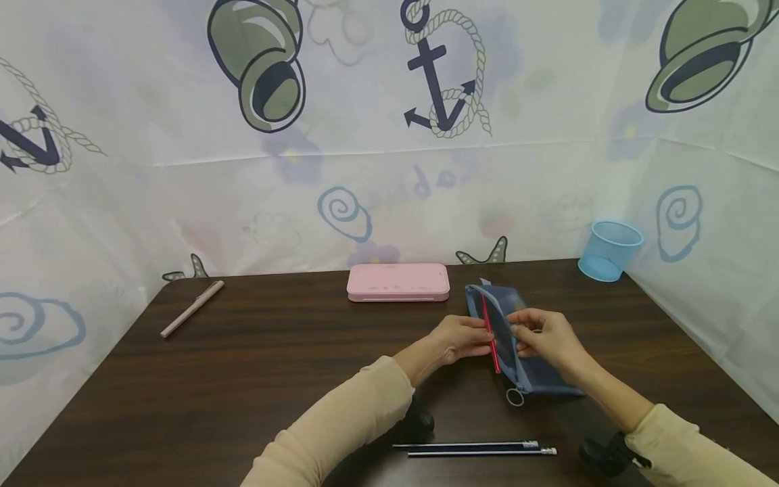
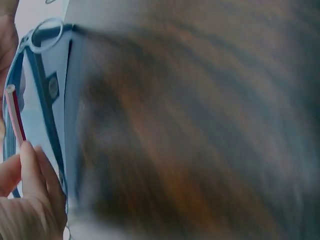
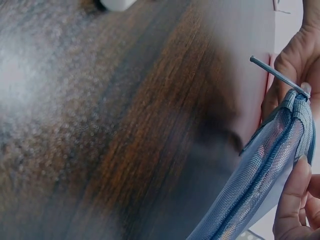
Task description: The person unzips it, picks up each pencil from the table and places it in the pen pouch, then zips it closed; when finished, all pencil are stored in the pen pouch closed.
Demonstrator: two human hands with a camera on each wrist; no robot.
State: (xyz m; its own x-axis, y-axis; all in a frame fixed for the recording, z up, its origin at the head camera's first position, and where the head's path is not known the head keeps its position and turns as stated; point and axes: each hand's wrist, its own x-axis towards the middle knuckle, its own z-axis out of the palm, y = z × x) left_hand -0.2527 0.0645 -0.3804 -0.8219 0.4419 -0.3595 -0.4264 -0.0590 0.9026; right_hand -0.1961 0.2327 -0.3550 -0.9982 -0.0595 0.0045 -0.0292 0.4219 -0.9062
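While the left hand [image 1: 459, 339] is pinching a red pencil [image 1: 496, 360] in its fingers at the mouth of a blue pouch [image 1: 548, 377] on the counter [image 1: 274, 352], the right hand [image 1: 546, 336] is gripping the pouch's edge, apparently keeping it spread for the pencil. Dark pencils [image 1: 475, 454] are lying close by, presumably within easy reach. Faint letters [image 1: 422, 189] are showing on the backdrop cloth [image 1: 535, 203]; no brand is reading clearly.

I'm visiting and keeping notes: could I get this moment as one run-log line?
left hand: pinches red pencil at mouth of blue pouch | right hand: holds pouch edge | table: two dark pencils nearby
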